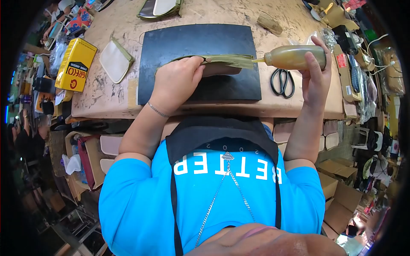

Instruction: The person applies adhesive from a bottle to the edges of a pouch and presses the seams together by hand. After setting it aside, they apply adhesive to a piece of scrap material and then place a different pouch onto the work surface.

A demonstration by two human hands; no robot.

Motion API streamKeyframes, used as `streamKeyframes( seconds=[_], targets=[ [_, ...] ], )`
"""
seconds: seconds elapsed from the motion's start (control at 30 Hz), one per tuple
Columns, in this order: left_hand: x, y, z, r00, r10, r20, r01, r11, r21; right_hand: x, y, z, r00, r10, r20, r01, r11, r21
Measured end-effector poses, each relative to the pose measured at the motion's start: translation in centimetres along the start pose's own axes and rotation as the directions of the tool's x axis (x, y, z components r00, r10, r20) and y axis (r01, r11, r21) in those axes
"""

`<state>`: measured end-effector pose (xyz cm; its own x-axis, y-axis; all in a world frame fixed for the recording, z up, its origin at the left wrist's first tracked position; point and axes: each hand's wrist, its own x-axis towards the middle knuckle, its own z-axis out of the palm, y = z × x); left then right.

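Observation:
My left hand (179,79) is closed around the edge of a folded olive-green fabric piece (226,60), holding it up over a dark flat board (196,38). A paler underside of the piece shows below the fold. My right hand (317,74) grips a squeeze bottle (294,57) of yellowish-brown liquid, tipped on its side. Its thin yellow nozzle points left, right at the end of the green edge. Black-handled scissors (282,82) lie just below the bottle on the table.
A yellow adhesive can (77,64) stands at the left, beside a pale panel with green edging (115,62). More green-edged pieces (160,8) lie at the far side. A brown scrap (269,23) rests at the back right. Boxes and cables crowd the right edge.

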<state>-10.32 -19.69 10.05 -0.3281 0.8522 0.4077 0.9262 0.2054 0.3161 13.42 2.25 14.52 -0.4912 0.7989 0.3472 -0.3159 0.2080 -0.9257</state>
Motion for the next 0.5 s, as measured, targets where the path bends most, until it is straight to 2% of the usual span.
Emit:
streamKeyframes(
  seconds=[0.33,0.5],
  targets=[
    [0.32,0.09,-0.11,0.996,-0.043,0.077,0.045,0.999,-0.027,0.68,0.41,0.63,0.993,-0.119,0.025,0.121,0.955,-0.27],
    [0.45,-0.02,0.06,0.997,-0.043,0.057,0.045,0.998,-0.033,0.61,-0.29,0.55,0.991,-0.115,0.062,0.128,0.947,-0.295]
  ],
)
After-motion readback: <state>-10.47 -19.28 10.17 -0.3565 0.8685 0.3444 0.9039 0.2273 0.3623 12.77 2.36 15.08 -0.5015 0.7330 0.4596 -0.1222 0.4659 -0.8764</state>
